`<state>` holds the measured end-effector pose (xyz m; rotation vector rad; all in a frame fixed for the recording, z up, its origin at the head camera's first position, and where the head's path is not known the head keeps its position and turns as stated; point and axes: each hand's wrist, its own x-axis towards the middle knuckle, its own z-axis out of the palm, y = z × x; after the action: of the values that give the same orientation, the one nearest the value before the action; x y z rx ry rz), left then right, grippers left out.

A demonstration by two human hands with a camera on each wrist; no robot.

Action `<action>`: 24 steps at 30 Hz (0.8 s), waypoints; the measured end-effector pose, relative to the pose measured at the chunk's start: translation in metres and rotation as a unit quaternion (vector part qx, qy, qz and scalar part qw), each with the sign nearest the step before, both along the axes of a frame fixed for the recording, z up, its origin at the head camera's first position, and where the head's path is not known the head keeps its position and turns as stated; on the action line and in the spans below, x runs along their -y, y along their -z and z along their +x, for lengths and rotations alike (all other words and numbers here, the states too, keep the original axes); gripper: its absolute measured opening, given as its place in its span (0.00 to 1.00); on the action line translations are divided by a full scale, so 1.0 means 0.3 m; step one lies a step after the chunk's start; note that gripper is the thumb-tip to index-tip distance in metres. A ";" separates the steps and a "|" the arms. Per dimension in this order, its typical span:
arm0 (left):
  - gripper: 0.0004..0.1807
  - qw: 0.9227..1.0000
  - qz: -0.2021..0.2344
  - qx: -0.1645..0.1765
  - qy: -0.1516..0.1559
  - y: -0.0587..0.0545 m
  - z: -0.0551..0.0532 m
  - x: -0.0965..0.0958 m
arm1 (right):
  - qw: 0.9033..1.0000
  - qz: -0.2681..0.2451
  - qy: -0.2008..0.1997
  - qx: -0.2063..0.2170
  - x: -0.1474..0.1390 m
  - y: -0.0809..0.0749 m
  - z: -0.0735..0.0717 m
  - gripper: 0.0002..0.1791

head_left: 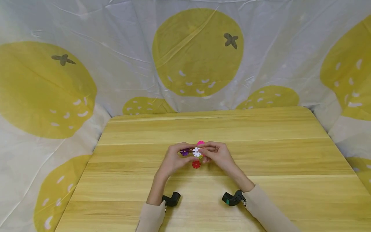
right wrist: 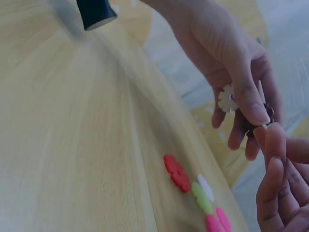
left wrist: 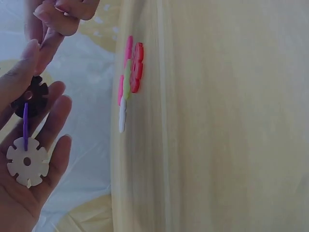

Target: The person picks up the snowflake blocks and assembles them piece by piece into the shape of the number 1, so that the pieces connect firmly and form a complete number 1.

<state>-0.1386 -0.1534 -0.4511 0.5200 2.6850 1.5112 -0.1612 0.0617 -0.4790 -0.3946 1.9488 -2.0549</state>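
Note:
My left hand (head_left: 175,158) pinches a chain of joined snowflake building discs. In the left wrist view, a white disc (left wrist: 27,162) lies against its palm, a purple disc (left wrist: 26,128) stands edge-on in the middle, and a dark disc (left wrist: 31,96) is between thumb and fingers. My right hand (head_left: 218,154) meets the left fingertips at the dark disc's end; its curled fingers pinch a small piece there, mostly hidden. Below the hands on the table lie loose discs: a red disc (right wrist: 177,173), a green disc (right wrist: 202,197), a white disc (right wrist: 205,187) and pink discs (right wrist: 212,223).
The wooden table (head_left: 121,180) runs back to a hanging cloth (head_left: 121,58) printed with yellow fruit. Black camera mounts are on both wrists, the left mount (head_left: 172,199) and the right mount (head_left: 232,198), close above the table.

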 end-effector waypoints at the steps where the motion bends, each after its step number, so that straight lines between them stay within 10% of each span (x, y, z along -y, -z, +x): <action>1: 0.21 1.000 0.002 -0.003 -0.007 0.001 0.000 0.000 | 1.000 0.000 0.002 0.004 0.005 -0.001 0.000 0.13; 15: 0.17 0.998 0.003 0.035 -0.061 0.012 -0.006 0.062 | 0.997 0.062 -0.017 0.038 -0.002 0.017 -0.003 0.14; 24: 0.18 0.997 0.006 0.044 -0.059 0.011 -0.005 0.092 | 0.985 0.153 -0.063 -0.042 -0.008 0.062 0.008 0.14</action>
<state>-0.1402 -0.1809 -0.4545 0.2927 2.6836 1.5382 -0.1587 0.0640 -0.4977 -0.5246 2.1836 -1.6526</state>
